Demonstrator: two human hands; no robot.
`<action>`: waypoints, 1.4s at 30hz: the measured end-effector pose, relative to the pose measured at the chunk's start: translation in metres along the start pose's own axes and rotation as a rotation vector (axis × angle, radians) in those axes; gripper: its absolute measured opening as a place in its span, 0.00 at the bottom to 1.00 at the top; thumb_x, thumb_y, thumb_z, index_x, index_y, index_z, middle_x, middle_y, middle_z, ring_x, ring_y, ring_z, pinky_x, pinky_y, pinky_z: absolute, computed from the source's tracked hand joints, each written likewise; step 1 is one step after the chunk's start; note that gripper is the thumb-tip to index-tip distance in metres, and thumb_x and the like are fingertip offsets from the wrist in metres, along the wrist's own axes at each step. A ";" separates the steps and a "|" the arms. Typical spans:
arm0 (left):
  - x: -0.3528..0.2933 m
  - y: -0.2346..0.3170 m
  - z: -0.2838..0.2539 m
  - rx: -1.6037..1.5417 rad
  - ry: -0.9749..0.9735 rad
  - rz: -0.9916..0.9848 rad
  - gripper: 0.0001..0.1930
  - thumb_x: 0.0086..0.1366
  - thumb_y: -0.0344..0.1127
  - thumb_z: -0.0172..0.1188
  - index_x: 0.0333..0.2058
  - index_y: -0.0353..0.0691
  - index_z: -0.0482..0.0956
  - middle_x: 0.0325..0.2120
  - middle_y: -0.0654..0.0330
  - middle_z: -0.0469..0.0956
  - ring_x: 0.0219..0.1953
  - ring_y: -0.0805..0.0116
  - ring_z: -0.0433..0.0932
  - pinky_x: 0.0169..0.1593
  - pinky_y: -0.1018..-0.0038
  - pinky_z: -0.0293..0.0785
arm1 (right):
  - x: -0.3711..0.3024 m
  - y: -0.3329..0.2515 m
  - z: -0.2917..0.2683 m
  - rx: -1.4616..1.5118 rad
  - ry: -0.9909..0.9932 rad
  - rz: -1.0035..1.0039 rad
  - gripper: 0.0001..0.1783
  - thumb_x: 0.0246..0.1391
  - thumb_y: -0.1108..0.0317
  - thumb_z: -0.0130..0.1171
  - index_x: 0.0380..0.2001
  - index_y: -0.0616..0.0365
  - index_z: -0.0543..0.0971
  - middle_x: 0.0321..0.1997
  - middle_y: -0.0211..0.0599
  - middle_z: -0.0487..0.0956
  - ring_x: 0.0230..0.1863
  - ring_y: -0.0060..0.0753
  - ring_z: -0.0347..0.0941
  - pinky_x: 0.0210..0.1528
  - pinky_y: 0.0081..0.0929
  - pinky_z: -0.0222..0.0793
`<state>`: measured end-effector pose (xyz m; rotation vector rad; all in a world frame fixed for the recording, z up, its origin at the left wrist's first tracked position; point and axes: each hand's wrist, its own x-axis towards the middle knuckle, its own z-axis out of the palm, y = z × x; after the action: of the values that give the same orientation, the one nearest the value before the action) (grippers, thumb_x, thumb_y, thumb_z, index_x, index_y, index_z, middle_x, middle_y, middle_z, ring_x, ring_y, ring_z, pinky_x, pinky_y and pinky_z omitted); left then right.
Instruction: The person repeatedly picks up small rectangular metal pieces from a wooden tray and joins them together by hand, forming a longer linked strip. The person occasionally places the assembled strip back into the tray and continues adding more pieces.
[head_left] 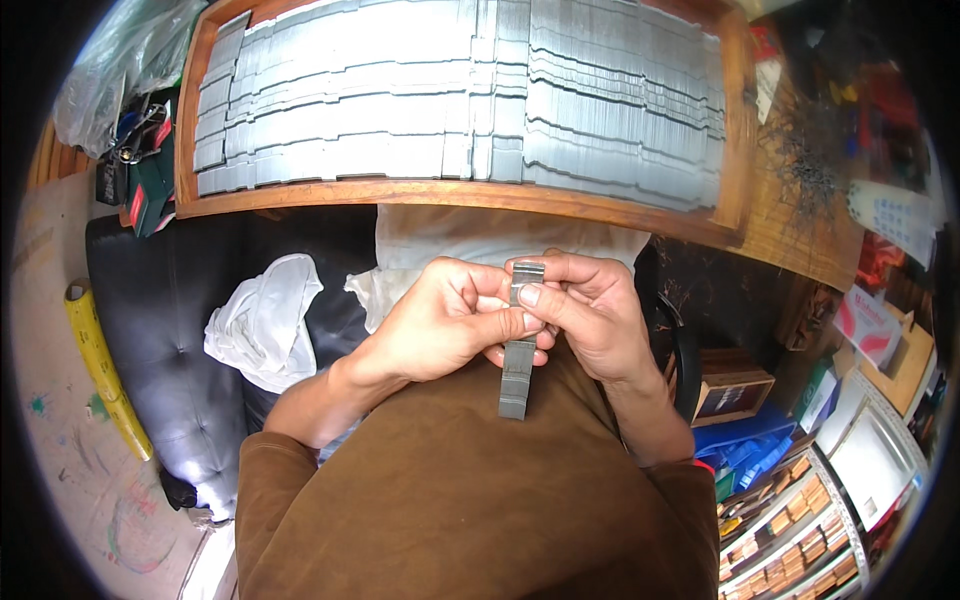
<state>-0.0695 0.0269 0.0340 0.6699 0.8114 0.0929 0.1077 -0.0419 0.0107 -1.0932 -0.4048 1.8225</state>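
Between my two hands, close to my chest, is a narrow grey strip [516, 375] that looks like metal, with stepped cross lines along it. It stands nearly upright in the picture, its lower end over my brown shirt. My left hand [450, 315] is closed, with thumb and fingers pinching the strip's middle. My right hand [590, 310] is closed on its upper part, thumb across the front. My fingers hide some of the strip. Beyond my hands lies a wooden tray [400, 192] packed with rows of thin silvery-grey metal pieces [330, 105].
A white cloth [265, 320] lies on a black padded seat [165, 340] at left, near a yellow tube [105, 370]. Dark thin bits [805, 165] are scattered on the wooden tabletop [800, 215] at right. Shelves of small wooden blocks [800, 515] stand at lower right.
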 end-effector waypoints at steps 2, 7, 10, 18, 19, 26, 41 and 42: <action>-0.001 0.000 0.001 -0.001 -0.004 0.000 0.09 0.69 0.33 0.60 0.44 0.36 0.82 0.34 0.61 0.85 0.35 0.74 0.84 0.31 0.83 0.76 | -0.001 -0.002 0.000 0.018 0.006 0.028 0.10 0.61 0.75 0.59 0.43 0.68 0.81 0.31 0.29 0.78 0.27 0.15 0.71 0.27 0.15 0.67; -0.001 0.001 0.001 0.022 -0.004 -0.006 0.09 0.69 0.33 0.61 0.43 0.36 0.82 0.34 0.62 0.85 0.35 0.75 0.84 0.30 0.84 0.75 | 0.000 0.003 -0.002 0.012 -0.001 -0.001 0.09 0.60 0.75 0.59 0.42 0.68 0.82 0.32 0.28 0.78 0.29 0.15 0.72 0.28 0.15 0.67; 0.000 -0.001 0.001 0.028 0.003 0.007 0.08 0.69 0.33 0.61 0.43 0.36 0.82 0.34 0.62 0.85 0.35 0.75 0.84 0.30 0.84 0.75 | 0.001 0.003 -0.002 -0.003 0.006 -0.016 0.09 0.61 0.75 0.59 0.43 0.68 0.81 0.31 0.28 0.77 0.27 0.15 0.71 0.27 0.15 0.67; 0.018 0.007 -0.014 0.071 0.047 0.010 0.08 0.68 0.32 0.60 0.41 0.34 0.82 0.33 0.59 0.85 0.34 0.74 0.85 0.29 0.85 0.75 | 0.016 0.000 -0.002 0.020 0.042 -0.020 0.10 0.63 0.72 0.58 0.43 0.68 0.81 0.28 0.30 0.78 0.24 0.14 0.69 0.25 0.15 0.68; 0.023 0.012 -0.016 0.079 0.057 0.033 0.08 0.68 0.32 0.60 0.41 0.33 0.82 0.33 0.59 0.85 0.34 0.74 0.85 0.29 0.85 0.75 | 0.022 0.006 -0.008 0.010 0.051 -0.040 0.09 0.61 0.74 0.58 0.42 0.67 0.81 0.27 0.30 0.79 0.24 0.15 0.70 0.24 0.14 0.69; 0.030 0.013 -0.024 0.093 0.032 0.100 0.09 0.68 0.34 0.61 0.41 0.34 0.79 0.31 0.59 0.85 0.33 0.72 0.85 0.29 0.85 0.74 | 0.036 0.006 -0.005 0.011 0.118 -0.139 0.07 0.59 0.77 0.59 0.40 0.63 0.82 0.27 0.29 0.80 0.21 0.12 0.68 0.22 0.12 0.64; 0.005 0.007 -0.009 0.055 0.025 0.039 0.08 0.69 0.34 0.61 0.38 0.35 0.82 0.33 0.60 0.85 0.35 0.75 0.84 0.31 0.84 0.75 | 0.012 0.000 -0.001 -0.072 0.034 -0.106 0.04 0.59 0.78 0.60 0.36 0.68 0.81 0.24 0.27 0.74 0.23 0.14 0.70 0.23 0.15 0.67; 0.004 0.004 -0.008 0.035 0.021 0.057 0.08 0.69 0.34 0.61 0.39 0.35 0.82 0.33 0.61 0.85 0.35 0.75 0.84 0.31 0.84 0.75 | 0.011 0.001 -0.001 -0.069 0.015 -0.131 0.04 0.59 0.78 0.60 0.36 0.68 0.81 0.24 0.27 0.73 0.23 0.14 0.70 0.23 0.15 0.68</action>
<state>-0.0713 0.0356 0.0297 0.7265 0.8162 0.1375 0.1062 -0.0330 0.0044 -1.1010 -0.5216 1.6949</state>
